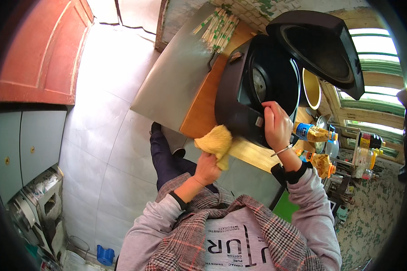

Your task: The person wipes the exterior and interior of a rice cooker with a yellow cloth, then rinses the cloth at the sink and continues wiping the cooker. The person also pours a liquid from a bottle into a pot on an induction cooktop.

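Note:
My left hand (208, 167) grips a yellow cloth (215, 140), bunched up in front of the black rice cooker (230, 98). The cooker stands on a wooden surface with its lid (320, 47) raised. No inner pot sits in its dark cavity, where a round metal plate (258, 84) shows at the bottom. My right hand (277, 127), with a metal bracelet at the wrist, has its fingers curled over the cooker's near rim; the fingertips are partly hidden. Behind the cooker is a pot with a yellow inside (312, 88).
Bundled paper-wrapped chopsticks (220, 30) lie on a grey panel (176, 74) beside the cooker. Right of my right hand are a blue-labelled bottle (303, 130) and an orange-capped bottle (322, 164). Grey cabinets (39, 145) stand at left, a small blue stool (105, 254) on the floor.

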The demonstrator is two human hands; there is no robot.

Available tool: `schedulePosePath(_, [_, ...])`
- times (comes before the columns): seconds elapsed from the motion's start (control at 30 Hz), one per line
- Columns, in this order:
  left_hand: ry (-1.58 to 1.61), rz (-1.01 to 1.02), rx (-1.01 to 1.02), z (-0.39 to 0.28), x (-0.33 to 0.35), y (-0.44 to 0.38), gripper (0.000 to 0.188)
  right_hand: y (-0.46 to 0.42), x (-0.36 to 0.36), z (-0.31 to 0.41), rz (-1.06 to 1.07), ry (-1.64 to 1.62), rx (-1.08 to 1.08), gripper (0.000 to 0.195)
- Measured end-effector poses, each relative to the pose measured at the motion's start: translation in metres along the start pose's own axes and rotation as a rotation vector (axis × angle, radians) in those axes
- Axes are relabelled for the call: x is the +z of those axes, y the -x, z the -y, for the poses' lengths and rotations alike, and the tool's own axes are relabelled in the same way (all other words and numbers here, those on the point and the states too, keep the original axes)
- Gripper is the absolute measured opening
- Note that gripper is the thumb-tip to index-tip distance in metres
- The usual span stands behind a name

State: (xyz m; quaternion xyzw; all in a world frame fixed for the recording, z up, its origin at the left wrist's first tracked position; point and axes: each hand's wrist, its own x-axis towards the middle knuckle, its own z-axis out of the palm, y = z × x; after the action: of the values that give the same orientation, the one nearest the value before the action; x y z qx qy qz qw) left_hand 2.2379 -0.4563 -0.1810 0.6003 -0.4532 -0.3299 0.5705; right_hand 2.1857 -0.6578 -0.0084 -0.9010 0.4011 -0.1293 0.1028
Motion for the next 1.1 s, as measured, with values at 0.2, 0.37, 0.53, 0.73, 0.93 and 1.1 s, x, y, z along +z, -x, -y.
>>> schedulePosePath(0.2, [-0.006,-0.405,-0.058,-0.061,0.015,-0.062,0.044,0.001,0.002,-0.002,-0.005,0.021,-0.019,0.024])
schedulePosePath(0.37, [-0.058,-0.424,-0.061,-0.072,0.015,-0.05,0.045,0.001,0.0,0.0,0.019,0.025,-0.013,0.025])
schedulePosePath(0.53, [0.079,-0.501,-0.059,-0.067,0.032,-0.049,0.044,0.003,0.002,0.0,0.0,0.03,-0.02,0.026])
schedulePosePath(0.73, [0.04,-0.461,-0.112,-0.065,0.012,-0.065,0.038,0.0,0.006,-0.005,-0.02,0.039,-0.048,0.028])
schedulePosePath(0.93, [-0.066,-0.155,-0.392,-0.019,0.016,0.01,0.038,0.001,0.003,-0.008,0.005,-0.011,0.034,0.029])
schedulePosePath(1.1, [0.265,-0.396,0.089,-0.067,0.016,-0.039,0.052,0.0,0.006,-0.01,-0.004,-0.014,0.016,0.029])
